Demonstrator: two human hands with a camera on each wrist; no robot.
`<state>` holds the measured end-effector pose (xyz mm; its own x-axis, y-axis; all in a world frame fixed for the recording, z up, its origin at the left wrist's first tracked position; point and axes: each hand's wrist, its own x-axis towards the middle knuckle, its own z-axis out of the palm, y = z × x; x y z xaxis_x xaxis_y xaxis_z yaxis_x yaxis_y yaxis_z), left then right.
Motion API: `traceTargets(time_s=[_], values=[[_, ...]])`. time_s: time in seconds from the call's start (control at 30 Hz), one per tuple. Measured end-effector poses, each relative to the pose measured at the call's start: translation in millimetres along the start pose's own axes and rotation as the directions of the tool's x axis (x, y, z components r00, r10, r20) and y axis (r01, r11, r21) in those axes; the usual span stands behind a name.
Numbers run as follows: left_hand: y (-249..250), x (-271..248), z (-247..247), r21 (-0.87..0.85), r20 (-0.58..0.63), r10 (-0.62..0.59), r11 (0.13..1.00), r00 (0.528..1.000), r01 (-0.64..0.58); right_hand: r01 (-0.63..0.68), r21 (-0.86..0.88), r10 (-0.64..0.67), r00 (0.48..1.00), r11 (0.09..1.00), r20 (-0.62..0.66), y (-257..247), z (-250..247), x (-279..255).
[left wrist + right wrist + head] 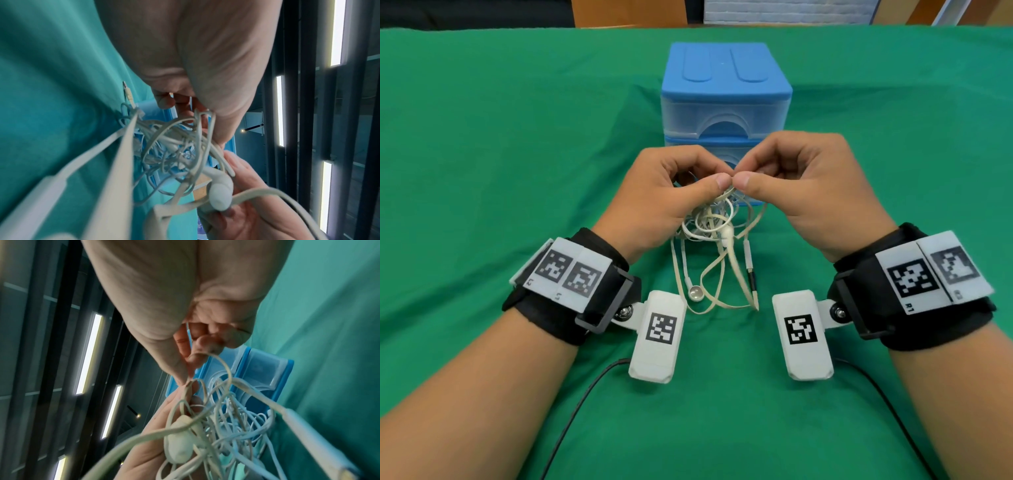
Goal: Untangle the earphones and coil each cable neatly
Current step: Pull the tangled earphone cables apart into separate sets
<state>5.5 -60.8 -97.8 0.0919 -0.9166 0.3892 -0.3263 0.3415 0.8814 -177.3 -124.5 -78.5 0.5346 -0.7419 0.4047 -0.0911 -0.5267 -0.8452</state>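
Note:
A tangled bundle of cream and white earphone cables (714,222) hangs between my two hands above the green cloth. My left hand (681,185) pinches a cable loop between thumb and forefinger, and my right hand (780,178) pinches the cable right beside it, thumb tips almost touching. An earbud (695,293) and long loops dangle down to the cloth. In the left wrist view the knot (176,149) and an earbud (220,196) hang below the pinching fingers. The right wrist view shows the tangle (222,421) with an earbud (180,439) under my thumb.
A blue and clear plastic drawer unit (726,102) stands just behind the hands. The green cloth (500,154) covers the table. Black wrist-camera cords (582,404) trail over the cloth near the front edge.

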Motion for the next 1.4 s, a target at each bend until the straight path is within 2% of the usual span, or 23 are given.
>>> traceTargets(time_s=[0.1, 0.17, 0.33, 0.57, 0.8, 0.87, 0.97, 1.07, 1.17, 1.3, 1.4], values=[[1, 0, 0, -0.005, 0.015, -0.008, 1.000, 1.000, 0.008, -0.080, -0.059, 0.080, 0.997, 0.995, 0.004, 5, -2, 0], [2, -1, 0, -0.014, 0.045, -0.024, 1.000, 0.999, 0.025, -0.098, -0.017, 0.099, 0.995, 0.995, 0.016, 4, -2, -1], [3, -1, 1, 0.002, 0.129, -0.058, 0.998, 0.990, 0.059, -0.006, 0.144, 0.010, 1.000, 0.990, -0.029, -1, -1, -1], [3, 1, -5, -0.050, 0.115, -0.047, 0.997, 0.992, 0.053, 0.157, 0.111, -0.141, 0.979, 0.981, -0.146, -5, -4, 1], [5, -1, -6, 0.058, 0.174, -0.011, 0.998, 0.985, 0.001, 0.079, 0.170, -0.046, 0.981, 0.982, -0.191, -1, -2, 1], [5, 0, -7, 0.057, 0.184, -0.016, 0.998, 0.983, 0.005, 0.040, 0.191, -0.007, 0.985, 0.981, -0.171, 0, -3, 1], [5, 0, -6, 0.031, 0.202, -0.012, 0.999, 0.979, 0.006, -0.063, 0.077, 0.066, 0.997, 0.995, -0.037, 2, -3, 0], [3, 0, -5, 0.023, 0.205, -0.009, 1.000, 0.979, 0.005, -0.072, 0.056, 0.069, 0.997, 0.996, 0.044, 2, -3, -2], [3, 0, -4, 0.038, 0.201, -0.030, 0.999, 0.979, 0.023, -0.028, 0.085, 0.027, 1.000, 0.996, 0.011, 2, -4, -1], [9, -2, -3, 0.140, 0.224, -0.023, 0.990, 0.974, -0.008, 0.004, 0.128, -0.001, 1.000, 0.992, -0.023, 0, -5, -1], [9, -1, -3, 0.124, 0.233, -0.020, 0.992, 0.972, -0.009, 0.070, 0.172, -0.053, 0.993, 0.983, -0.101, -4, -6, 0]])
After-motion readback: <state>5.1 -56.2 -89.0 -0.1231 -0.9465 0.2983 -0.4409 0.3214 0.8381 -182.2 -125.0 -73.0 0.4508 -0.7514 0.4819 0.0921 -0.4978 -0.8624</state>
